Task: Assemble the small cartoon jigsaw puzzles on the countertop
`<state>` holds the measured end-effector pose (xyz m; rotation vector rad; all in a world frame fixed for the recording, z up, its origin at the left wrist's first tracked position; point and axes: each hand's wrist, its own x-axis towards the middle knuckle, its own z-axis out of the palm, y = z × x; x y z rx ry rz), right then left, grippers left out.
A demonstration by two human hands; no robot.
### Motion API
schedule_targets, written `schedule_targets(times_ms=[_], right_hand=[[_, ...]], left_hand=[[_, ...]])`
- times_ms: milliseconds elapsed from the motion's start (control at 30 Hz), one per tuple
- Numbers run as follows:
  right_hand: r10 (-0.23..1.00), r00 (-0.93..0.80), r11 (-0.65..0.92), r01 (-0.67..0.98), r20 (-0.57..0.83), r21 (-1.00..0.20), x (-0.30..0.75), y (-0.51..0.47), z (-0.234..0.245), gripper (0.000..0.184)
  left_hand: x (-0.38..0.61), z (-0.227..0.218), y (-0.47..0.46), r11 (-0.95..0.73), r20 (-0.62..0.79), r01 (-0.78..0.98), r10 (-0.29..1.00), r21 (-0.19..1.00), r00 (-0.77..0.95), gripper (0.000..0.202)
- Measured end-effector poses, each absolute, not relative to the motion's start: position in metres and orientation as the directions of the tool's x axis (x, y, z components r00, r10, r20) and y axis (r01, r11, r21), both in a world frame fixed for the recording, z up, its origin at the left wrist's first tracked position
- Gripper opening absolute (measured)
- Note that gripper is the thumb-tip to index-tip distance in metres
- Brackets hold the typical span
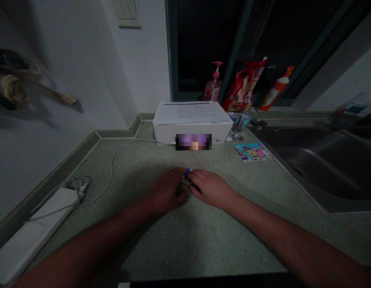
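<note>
And here on the speckled green countertop [221,236] sits a white box [221,134] topped by a printed sheet [197,112], with a pink pump bottle [213,86] and a red snack bag [243,88] right behind it, a drink can [242,122] at its right, a steel sink [320,164] further along, and over on the left, a white power strip [35,228] with a white cable [112,168] snaking away!

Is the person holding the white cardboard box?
No, the white cardboard box sits apart on the speckled green countertop, while the left hand and right hand meet around a small blue-tipped object.

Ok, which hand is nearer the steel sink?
Right. The right hand is left of the steel sink, and the left hand is farther from it, on the right hand's other side.
</note>
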<state>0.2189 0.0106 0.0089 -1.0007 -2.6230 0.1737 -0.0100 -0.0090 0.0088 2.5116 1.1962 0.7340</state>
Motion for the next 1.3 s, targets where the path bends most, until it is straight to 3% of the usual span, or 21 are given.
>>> schedule_targets(times_ms=[267,433,933,1300], right_hand=[[0.686,-0.679,0.727,0.641,0.261,-0.244,0.222,0.012,0.010,0.031],[0.741,-0.623,0.672,0.685,0.252,-0.281,0.227,0.007,0.013,0.048],[0.713,-0.667,0.701,0.672,0.216,-0.238,0.229,0.009,0.016,0.034],[0.723,-0.666,0.691,0.695,0.182,-0.201,0.227,0.013,0.016,0.028]], left_hand=[[-0.008,0.012,-0.007,-0.579,0.293,0.696,0.815,0.425,0.500,0.043],[-0.007,0.014,-0.006,-0.504,0.264,0.711,0.863,0.489,0.430,0.037],[-0.002,0.005,-0.003,-0.479,0.299,0.599,0.876,0.642,0.379,0.048],[-0.001,0.004,-0.007,-0.589,0.345,0.585,0.806,0.558,0.481,0.052]])
